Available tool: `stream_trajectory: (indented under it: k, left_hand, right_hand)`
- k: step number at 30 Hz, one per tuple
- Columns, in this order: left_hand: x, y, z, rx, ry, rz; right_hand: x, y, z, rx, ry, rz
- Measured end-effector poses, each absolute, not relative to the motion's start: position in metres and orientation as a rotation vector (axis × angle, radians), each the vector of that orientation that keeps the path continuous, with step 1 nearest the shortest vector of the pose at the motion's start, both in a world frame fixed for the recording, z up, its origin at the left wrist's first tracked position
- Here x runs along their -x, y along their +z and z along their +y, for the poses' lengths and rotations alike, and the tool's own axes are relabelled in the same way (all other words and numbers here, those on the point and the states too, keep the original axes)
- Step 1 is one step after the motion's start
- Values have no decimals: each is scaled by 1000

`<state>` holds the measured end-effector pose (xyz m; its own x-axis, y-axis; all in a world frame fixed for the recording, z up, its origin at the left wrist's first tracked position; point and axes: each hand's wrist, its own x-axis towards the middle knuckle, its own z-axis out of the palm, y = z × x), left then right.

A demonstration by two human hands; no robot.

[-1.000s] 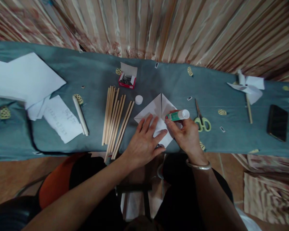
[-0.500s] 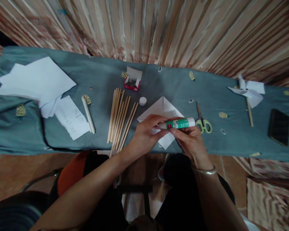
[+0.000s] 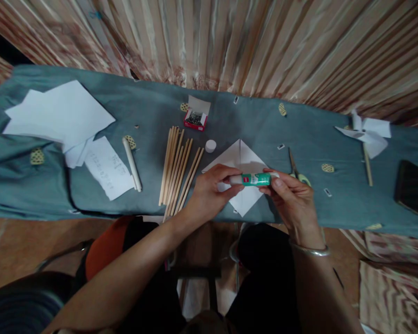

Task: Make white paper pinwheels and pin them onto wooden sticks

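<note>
Striped curtain (image 3: pixel 230 46) hangs behind a long table covered with a blue-green cloth (image 3: pixel 316 134). Work area: center of the near edge.

Workpiece: a square white sheet (image 3: pixel 230 155), laid cornerwise with crease or fold lines meeting near its middle. Its center is partly hidden by the hands and the glue stick (image 3: pixel 256 179), which is held level above it.

Hand state: the left hand (image 3: pixel 209 190) pinches the left end of the tube between thumb and fingers. The right hand (image 3: pixel 294 199) grips the right end. Both grasps are narrow. Fingers cover part of each end; whether adhesive is exposed cannot be told.

Step in hand, as judged: handling or adjusting the glue stick, probably within gluing of the sheet. A round white cap (image 3: pixel 211 146) lies apart from the tube, just beyond the sheet's left corner.

Next-move requirements, as judged: for a twist, hold one end firm while the other turns; for application, free one hand to steady the sheet. Keep the right hand clear of the scissors (image 3: pixel 292 160), whose handles lie partly behind it. Wooden sticks (image 3: pixel 177 167) lie left of the sheet, near the left hand.
</note>
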<state>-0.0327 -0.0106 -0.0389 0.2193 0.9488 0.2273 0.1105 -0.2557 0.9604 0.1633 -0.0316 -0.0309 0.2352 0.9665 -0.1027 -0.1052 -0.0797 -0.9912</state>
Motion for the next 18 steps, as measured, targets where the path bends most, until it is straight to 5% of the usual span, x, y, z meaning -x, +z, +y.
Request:
stream_trajectory:
  k: [18]
  left_hand:
    - [32, -36, -8, -1442, 1149, 978]
  right_hand:
    - [-169, -25, -30, 1389, 1092, -989]
